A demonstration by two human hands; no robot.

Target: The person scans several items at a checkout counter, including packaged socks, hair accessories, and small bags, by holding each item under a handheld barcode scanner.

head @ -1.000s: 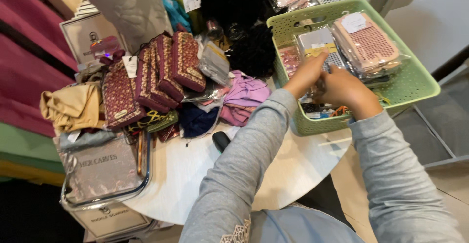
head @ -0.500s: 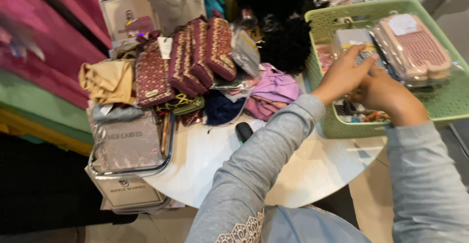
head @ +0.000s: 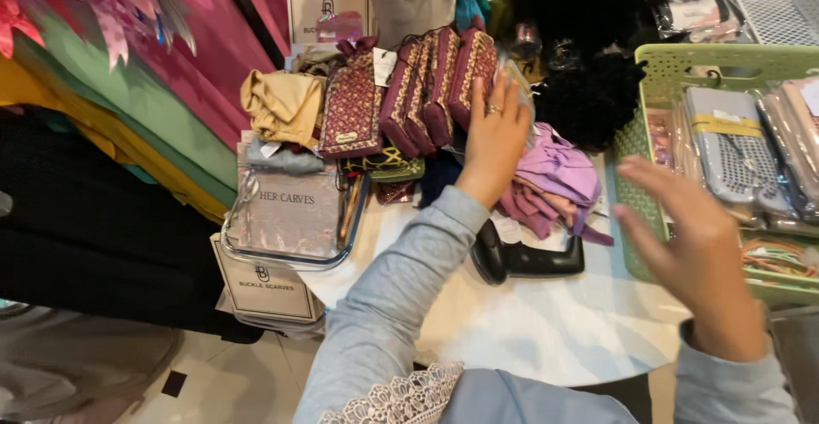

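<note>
My left hand, a ring on one finger, lies flat against the right end of a row of maroon patterned pouches that stand upright on a white table. Its fingers are apart and hold nothing. My right hand hovers open and blurred beside the near left corner of a green plastic basket, holding nothing. The basket contains wrapped pink and grey pouches. Both my sleeves are light blue.
A black handheld scanner lies on the table between my arms. Folded lilac and pink cloth sits beside black fabric. A metal-framed tray holds a wrapped scarf. A mustard cloth and hanging coloured fabrics stand at left.
Both hands were together inside the green basket. My left hand has swung left onto the maroon pouches, and my right hand has pulled out of the basket. The view has shifted left.
</note>
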